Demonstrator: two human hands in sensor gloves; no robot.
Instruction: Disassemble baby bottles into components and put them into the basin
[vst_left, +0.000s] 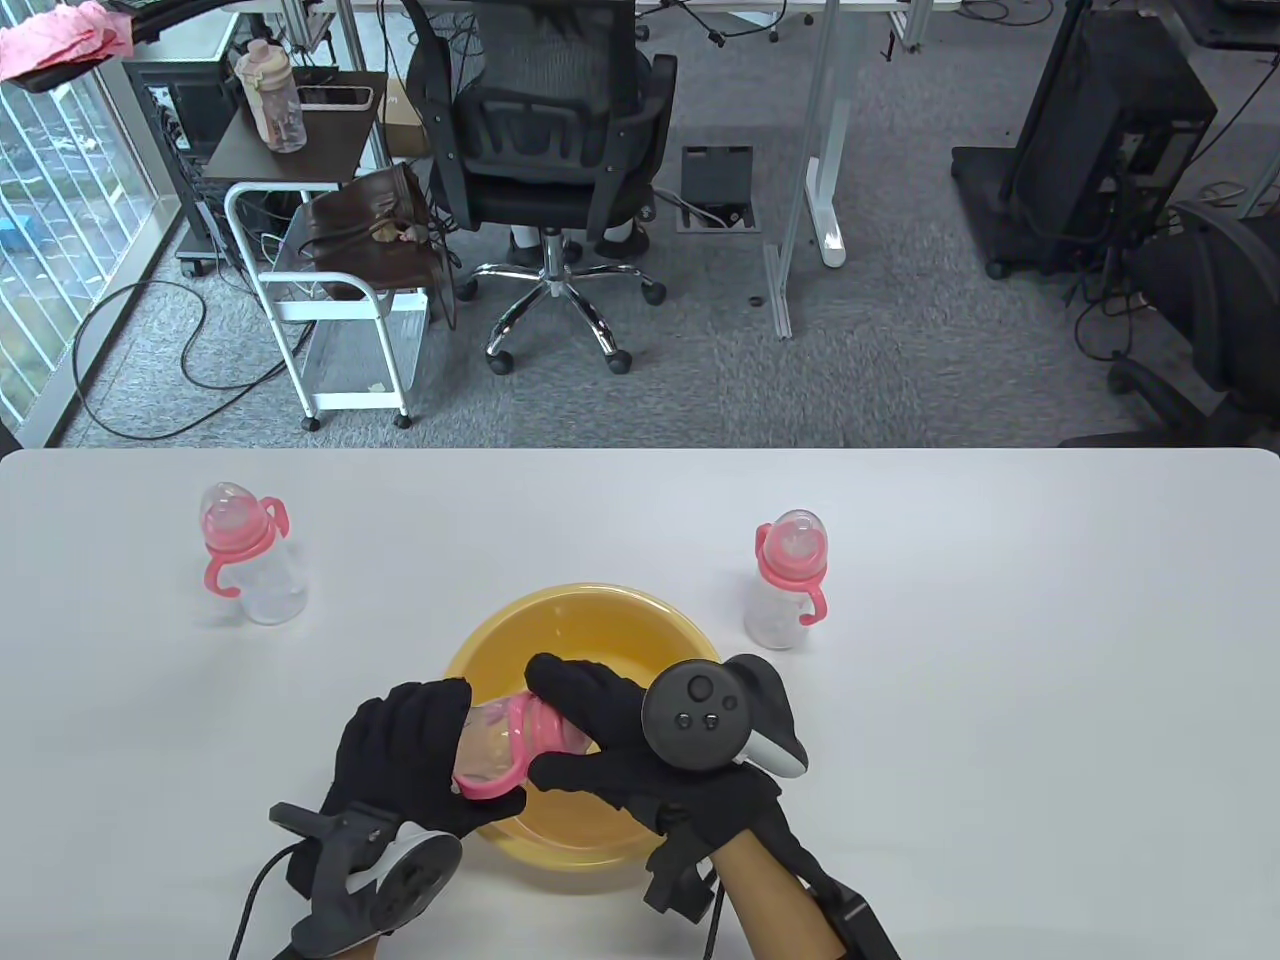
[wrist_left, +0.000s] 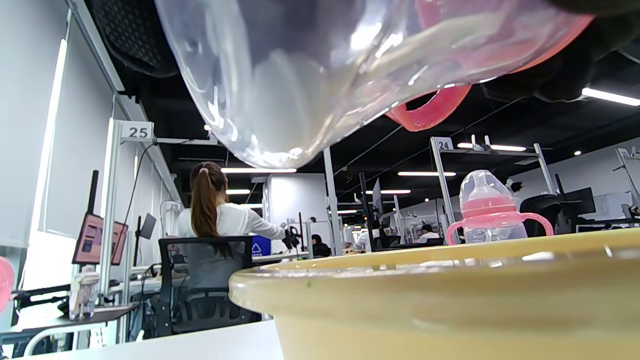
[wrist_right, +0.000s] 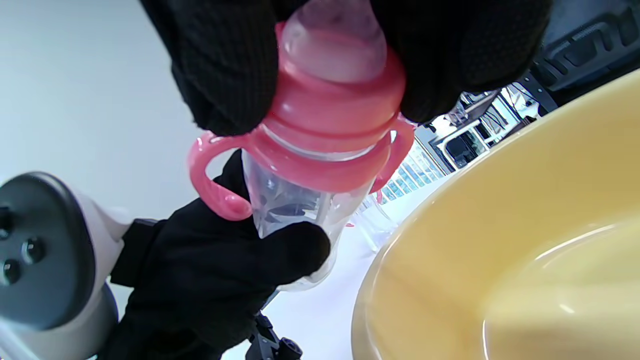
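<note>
Clear plastic baby bottle with pink collar and pink loop handles (vst_left: 505, 745) held sideways over the near-left rim of the round yellow plastic basin (vst_left: 640, 620), both hands on it. Left hand (vst_left: 400, 760) in black sensor glove wraps the clear body, fingers (wrist_right: 280, 250) curled round it, thumb across the front in the right wrist view. Right hand (vst_left: 610, 735) in black glove grips the top end, fingers (wrist_right: 225, 75) clenched around the pink collar and clear cap. Bottle not yet taken apart, collar on. Basin sits on the white counter (vst_left: 1000, 700), centre near edge. Second capped clear-and-pink baby bottle (vst_left: 245, 560) upright at far left of the counter, well apart from the basin. Third capped bottle (vst_left: 785, 580) upright just beside the basin's far-right rim, not touching as far as visible.
</note>
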